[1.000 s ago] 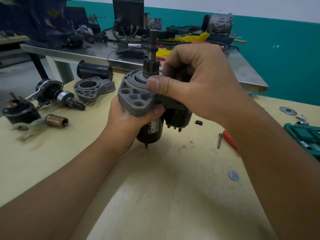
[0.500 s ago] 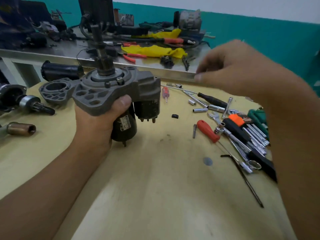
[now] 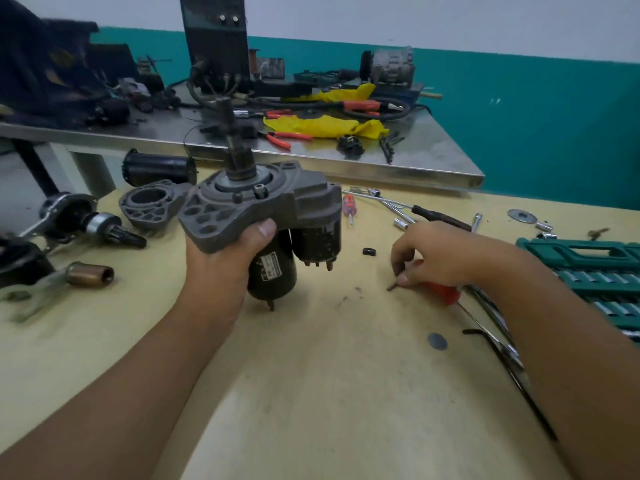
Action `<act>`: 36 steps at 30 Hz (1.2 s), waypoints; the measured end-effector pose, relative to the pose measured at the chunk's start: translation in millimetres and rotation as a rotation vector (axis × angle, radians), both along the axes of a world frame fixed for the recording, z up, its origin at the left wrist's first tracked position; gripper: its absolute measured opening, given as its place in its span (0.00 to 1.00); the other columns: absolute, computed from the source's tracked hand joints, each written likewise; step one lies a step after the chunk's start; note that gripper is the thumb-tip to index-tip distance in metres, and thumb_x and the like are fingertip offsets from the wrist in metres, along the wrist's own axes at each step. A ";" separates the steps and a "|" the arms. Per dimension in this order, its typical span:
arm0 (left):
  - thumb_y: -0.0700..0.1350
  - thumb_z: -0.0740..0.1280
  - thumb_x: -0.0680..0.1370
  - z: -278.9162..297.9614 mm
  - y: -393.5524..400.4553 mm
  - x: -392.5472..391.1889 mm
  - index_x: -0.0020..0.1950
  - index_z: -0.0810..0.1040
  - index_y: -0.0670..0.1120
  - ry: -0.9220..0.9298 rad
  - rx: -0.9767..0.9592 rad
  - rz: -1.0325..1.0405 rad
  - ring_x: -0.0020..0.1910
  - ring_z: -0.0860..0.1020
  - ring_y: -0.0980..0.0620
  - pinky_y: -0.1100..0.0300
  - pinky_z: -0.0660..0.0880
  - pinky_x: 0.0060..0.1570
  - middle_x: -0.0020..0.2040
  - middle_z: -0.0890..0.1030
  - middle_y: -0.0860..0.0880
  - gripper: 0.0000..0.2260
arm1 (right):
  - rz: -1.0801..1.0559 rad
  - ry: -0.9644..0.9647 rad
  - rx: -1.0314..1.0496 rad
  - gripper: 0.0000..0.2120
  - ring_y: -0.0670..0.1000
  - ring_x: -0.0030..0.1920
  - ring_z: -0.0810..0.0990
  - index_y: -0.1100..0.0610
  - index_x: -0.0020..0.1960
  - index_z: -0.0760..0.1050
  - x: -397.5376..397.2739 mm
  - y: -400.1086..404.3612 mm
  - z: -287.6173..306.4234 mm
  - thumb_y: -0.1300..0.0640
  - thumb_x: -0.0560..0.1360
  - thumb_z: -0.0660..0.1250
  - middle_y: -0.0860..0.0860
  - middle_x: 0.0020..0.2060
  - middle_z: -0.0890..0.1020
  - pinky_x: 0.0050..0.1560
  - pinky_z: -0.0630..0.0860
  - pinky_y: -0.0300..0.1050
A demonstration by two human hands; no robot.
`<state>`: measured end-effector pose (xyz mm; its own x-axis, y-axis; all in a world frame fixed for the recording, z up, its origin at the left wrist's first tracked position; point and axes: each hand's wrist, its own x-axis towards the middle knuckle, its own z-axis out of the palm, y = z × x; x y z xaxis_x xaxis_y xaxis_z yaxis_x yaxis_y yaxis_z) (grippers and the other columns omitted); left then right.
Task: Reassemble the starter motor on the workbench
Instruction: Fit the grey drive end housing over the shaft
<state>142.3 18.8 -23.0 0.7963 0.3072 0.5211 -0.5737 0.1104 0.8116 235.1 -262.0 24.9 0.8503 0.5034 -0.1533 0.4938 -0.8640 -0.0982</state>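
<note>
We hold the starter motor upright above the workbench with our left hand, fingers wrapped round the black body just under the grey nose housing, thumb against its flange; the pinion shaft points up, and the solenoid sits alongside the body, so the main pieces look joined already. Our right hand is down on the bench, fingertips pinching a small bolt beside the red-handled screwdriver; we judge fastening is what remains, and we cannot tell how many bolts are in. A second grey housing, a brass sleeve and another armature part lie apart to the left; whether they belong to this motor is unclear.
</note>
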 end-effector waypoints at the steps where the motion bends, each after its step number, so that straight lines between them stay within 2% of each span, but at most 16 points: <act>1: 0.62 0.81 0.66 0.4 0.9 -0.2 0.63 0.81 0.58 0.010 -0.020 -0.015 0.68 0.79 0.46 0.37 0.73 0.70 0.65 0.83 0.51 0.28 | 0.002 0.004 -0.015 0.04 0.47 0.51 0.76 0.41 0.45 0.78 0.5 0.6 -2.3 0.47 0.75 0.73 0.41 0.47 0.76 0.53 0.78 0.51; 3: 0.62 0.80 0.68 1.8 2.1 -0.9 0.64 0.81 0.58 0.004 -0.007 -0.054 0.69 0.79 0.45 0.38 0.73 0.70 0.66 0.83 0.50 0.26 | 0.003 -0.039 -0.040 0.02 0.50 0.53 0.75 0.42 0.48 0.76 1.1 4.8 -6.1 0.47 0.78 0.69 0.44 0.49 0.75 0.56 0.77 0.53; 5: 0.62 0.80 0.70 4.1 2.0 -1.8 0.65 0.82 0.58 -0.009 0.029 -0.069 0.70 0.78 0.44 0.40 0.74 0.70 0.67 0.82 0.50 0.25 | -0.005 -0.148 0.038 0.02 0.51 0.53 0.76 0.45 0.48 0.74 1.1 11.5 -6.7 0.49 0.80 0.66 0.45 0.49 0.76 0.55 0.75 0.52; 6: 0.62 0.80 0.69 5.4 2.2 -2.2 0.64 0.82 0.59 0.003 0.026 -0.064 0.69 0.79 0.45 0.40 0.74 0.69 0.67 0.83 0.50 0.25 | -0.019 -0.188 0.159 0.04 0.51 0.52 0.76 0.46 0.47 0.74 -0.3 16.6 -5.5 0.50 0.81 0.65 0.45 0.47 0.77 0.52 0.75 0.51; 8: 0.61 0.81 0.67 6.6 4.7 -1.1 0.63 0.83 0.61 0.029 0.006 -0.047 0.68 0.80 0.46 0.39 0.74 0.69 0.66 0.83 0.50 0.25 | -0.055 -0.182 0.562 0.06 0.48 0.48 0.79 0.47 0.46 0.73 -8.3 30.9 0.9 0.53 0.82 0.64 0.45 0.43 0.81 0.46 0.75 0.48; 11: 0.56 0.80 0.67 5.2 10.5 1.4 0.64 0.81 0.58 0.091 0.010 -0.070 0.68 0.79 0.46 0.38 0.73 0.70 0.67 0.83 0.50 0.26 | -0.049 -0.027 1.172 0.08 0.45 0.43 0.84 0.48 0.48 0.75 -31.0 66.2 14.3 0.57 0.83 0.60 0.45 0.41 0.86 0.44 0.81 0.45; 13: 0.54 0.77 0.66 2.0 12.2 0.9 0.63 0.82 0.58 0.142 0.025 -0.106 0.66 0.81 0.49 0.44 0.76 0.68 0.64 0.84 0.52 0.24 | -0.061 0.123 1.453 0.09 0.51 0.47 0.86 0.48 0.47 0.77 -45.8 92.1 18.8 0.55 0.83 0.59 0.49 0.44 0.86 0.48 0.84 0.50; 16: 0.53 0.77 0.69 9.4 6.7 -6.0 0.65 0.80 0.56 0.104 0.084 -0.163 0.65 0.81 0.55 0.57 0.78 0.64 0.63 0.84 0.56 0.24 | -0.203 0.285 1.755 0.11 0.60 0.52 0.85 0.50 0.47 0.78 -59.9 114.9 18.6 0.55 0.84 0.59 0.58 0.47 0.86 0.56 0.82 0.62; 19: 0.54 0.75 0.76 18.7 -4.2 -11.7 0.68 0.77 0.60 -0.106 0.279 -0.154 0.68 0.78 0.60 0.67 0.74 0.65 0.66 0.82 0.62 0.21 | -0.291 0.221 1.785 0.09 0.59 0.49 0.86 0.53 0.50 0.76 -63.2 117.3 16.0 0.55 0.85 0.59 0.57 0.46 0.86 0.54 0.82 0.65; 21: 0.56 0.75 0.75 18.5 -6.7 -12.3 0.67 0.77 0.62 -0.128 0.260 -0.123 0.69 0.78 0.60 0.68 0.73 0.65 0.66 0.82 0.62 0.21 | -0.308 0.199 1.783 0.08 0.59 0.49 0.86 0.54 0.51 0.76 -63.6 117.2 15.6 0.55 0.85 0.59 0.58 0.47 0.86 0.53 0.82 0.65; 25: 0.64 0.78 0.70 22.8 9.2 -14.6 0.63 0.82 0.60 0.088 0.133 -0.224 0.69 0.79 0.53 0.58 0.77 0.66 0.64 0.84 0.56 0.24 | -0.296 0.180 1.683 0.09 0.53 0.49 0.86 0.50 0.48 0.78 -68.7 118.2 13.2 0.53 0.83 0.61 0.51 0.45 0.86 0.52 0.83 0.62; 29: 0.59 0.71 0.78 25.1 23.7 -12.4 0.57 0.87 0.59 0.208 -0.013 -0.413 0.61 0.84 0.54 0.60 0.80 0.56 0.58 0.87 0.54 0.11 | -0.232 0.136 1.583 0.09 0.49 0.51 0.85 0.46 0.49 0.78 -77.2 118.7 14.7 0.49 0.82 0.60 0.46 0.47 0.85 0.42 0.84 0.59; 31: 0.51 0.67 0.82 25.0 22.2 -9.2 0.54 0.88 0.56 0.240 -0.118 -0.299 0.55 0.86 0.52 0.59 0.83 0.50 0.55 0.88 0.51 0.10 | -0.179 0.039 1.506 0.07 0.49 0.50 0.84 0.47 0.49 0.76 -81.7 121.5 14.9 0.48 0.82 0.60 0.47 0.47 0.84 0.41 0.84 0.59; 32: 0.47 0.66 0.83 26.2 22.0 -7.3 0.52 0.88 0.54 0.256 -0.179 -0.192 0.53 0.87 0.51 0.59 0.83 0.46 0.54 0.88 0.50 0.10 | -0.162 0.009 1.500 0.07 0.48 0.47 0.83 0.48 0.49 0.75 -84.1 124.5 15.3 0.50 0.83 0.60 0.47 0.46 0.83 0.37 0.84 0.54; 35: 0.37 0.72 0.79 31.4 23.6 -4.8 0.47 0.87 0.51 0.282 -0.257 0.087 0.45 0.88 0.48 0.58 0.83 0.39 0.49 0.89 0.47 0.09 | -0.110 -0.223 1.372 0.06 0.42 0.42 0.78 0.49 0.48 0.71 -89.0 137.1 14.4 0.54 0.83 0.60 0.47 0.41 0.79 0.34 0.77 0.37; 36: 0.35 0.73 0.78 32.4 23.1 -4.4 0.43 0.88 0.50 0.297 -0.239 0.130 0.44 0.88 0.48 0.59 0.83 0.38 0.47 0.89 0.46 0.10 | -0.100 -0.302 1.301 0.06 0.42 0.42 0.77 0.48 0.48 0.70 -89.3 142.1 14.3 0.54 0.84 0.60 0.46 0.40 0.78 0.36 0.73 0.39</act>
